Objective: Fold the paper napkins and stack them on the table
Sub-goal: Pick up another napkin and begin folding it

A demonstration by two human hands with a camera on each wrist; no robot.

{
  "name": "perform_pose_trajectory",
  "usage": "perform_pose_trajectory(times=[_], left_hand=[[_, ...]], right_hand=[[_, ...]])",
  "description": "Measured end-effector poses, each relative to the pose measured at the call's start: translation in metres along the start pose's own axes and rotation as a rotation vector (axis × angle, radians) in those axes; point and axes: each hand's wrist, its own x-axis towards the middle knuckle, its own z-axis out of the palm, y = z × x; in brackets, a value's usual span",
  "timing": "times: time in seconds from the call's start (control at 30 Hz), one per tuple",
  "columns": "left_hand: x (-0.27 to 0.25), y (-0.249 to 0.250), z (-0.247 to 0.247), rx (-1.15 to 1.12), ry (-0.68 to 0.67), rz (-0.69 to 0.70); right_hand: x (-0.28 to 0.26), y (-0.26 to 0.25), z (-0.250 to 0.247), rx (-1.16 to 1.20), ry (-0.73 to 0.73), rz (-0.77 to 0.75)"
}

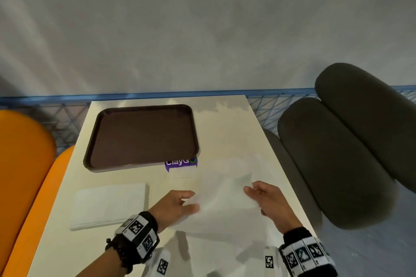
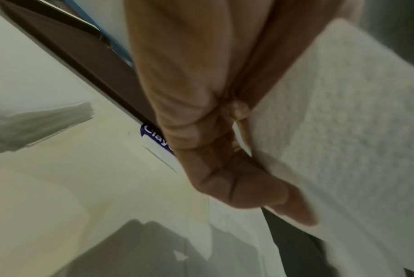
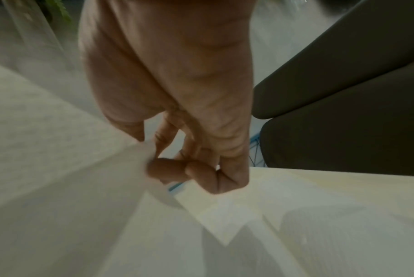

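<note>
A thin white paper napkin (image 1: 225,193) hangs spread above the table between my two hands, blurred by motion. My left hand (image 1: 180,203) pinches its left edge, and the left wrist view shows the textured napkin (image 2: 338,131) against the thumb and fingers of my left hand (image 2: 255,168). My right hand (image 1: 258,195) pinches the right edge, with the napkin (image 3: 71,159) caught between thumb and curled fingers of my right hand (image 3: 154,155). A stack of white napkins (image 1: 110,204) lies flat on the table at the left, also visible as the stack (image 2: 35,123).
A dark brown tray (image 1: 141,137) sits on the white table (image 1: 229,132) at the back left, with a purple sticker (image 1: 181,163) by its near corner. Orange seats (image 1: 24,164) stand left, dark grey cushioned chairs (image 1: 351,146) right. A blue wire fence (image 1: 270,105) runs behind.
</note>
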Motion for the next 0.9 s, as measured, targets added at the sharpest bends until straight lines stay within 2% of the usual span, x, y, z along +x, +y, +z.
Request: perform_pose_trajectory(times=[0.07, 0.13, 0.2, 0.23, 0.3, 0.37, 0.5, 0.67, 0.77, 0.83, 0.9], left_hand=[[-0.002, -0.004, 0.0, -0.028, -0.048, 0.062], [-0.005, -0.004, 0.001, -0.067, -0.027, 0.104], [-0.006, -0.001, 0.002, -0.119, -0.028, 0.061], [-0.005, -0.002, 0.002, -0.128, -0.019, 0.013], [-0.002, -0.003, 0.002, -0.089, 0.005, -0.028], [0.001, 0.001, 0.002, 0.001, 0.014, 0.003], [0.005, 0.022, 0.01, -0.055, 0.062, 0.125], [0.002, 0.051, 0.011, -0.029, 0.159, 0.25], [-0.005, 0.069, 0.01, -0.207, 0.126, 0.213], [-0.011, 0.085, 0.008, -0.378, 0.098, 0.171], [-0.018, 0.099, 0.004, -0.486, 0.08, 0.17]], right_hand=[[0.002, 0.004, -0.003, -0.01, 0.02, -0.025], [0.004, 0.003, -0.006, 0.017, 0.021, -0.013], [0.006, -0.001, -0.008, 0.036, 0.054, -0.005], [0.005, -0.003, -0.009, 0.013, 0.081, -0.037], [-0.002, -0.007, -0.01, -0.078, 0.103, -0.198], [-0.012, -0.015, -0.007, -0.132, 0.049, -0.337], [-0.018, -0.025, -0.002, -0.184, -0.015, -0.403], [-0.012, -0.014, -0.007, -0.189, 0.086, -0.385], [-0.009, -0.005, -0.005, -0.109, 0.202, -0.35], [-0.005, 0.003, -0.003, 0.02, 0.193, -0.238], [-0.001, 0.014, 0.0, 0.144, 0.134, -0.054]])
